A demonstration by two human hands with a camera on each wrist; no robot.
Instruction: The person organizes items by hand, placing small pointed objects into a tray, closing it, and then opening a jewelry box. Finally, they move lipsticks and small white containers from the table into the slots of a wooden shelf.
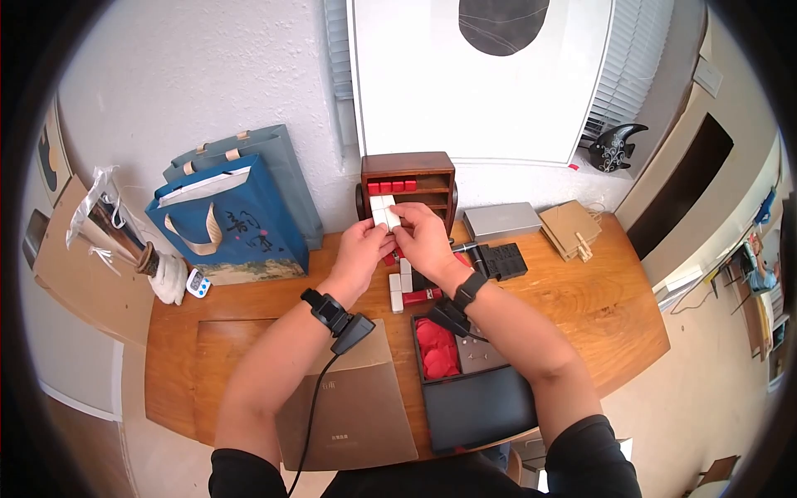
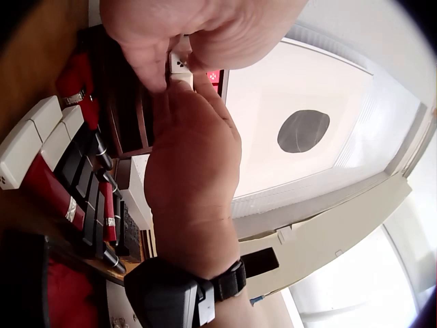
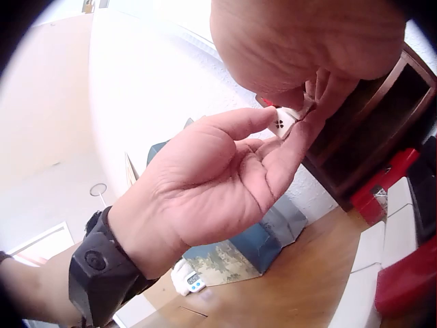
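Observation:
Small white boxes [image 1: 383, 204] are held together between both hands, raised before a little wooden cabinet [image 1: 454, 178]. My left hand [image 1: 361, 256] pinches them from the left, and my right hand [image 1: 425, 239] pinches them from the right. In the left wrist view, one white box [image 2: 179, 63] shows a small dark mark between the fingers. The right wrist view shows a clover-like dark mark on a white box [image 3: 280, 126] at the left thumb's tip. Fingers hide part of the boxes. A row of red boxes [image 1: 392, 187] stands on the cabinet's upper shelf.
White boxes [image 1: 396, 294], a red box [image 1: 422, 296] and black boxes [image 1: 505, 261] lie below the hands. Nearer are a brown folder [image 1: 353, 415] and an open black box [image 1: 477, 411]. Blue bags [image 1: 237, 220] stand left; a grey box [image 1: 501, 222] is behind right.

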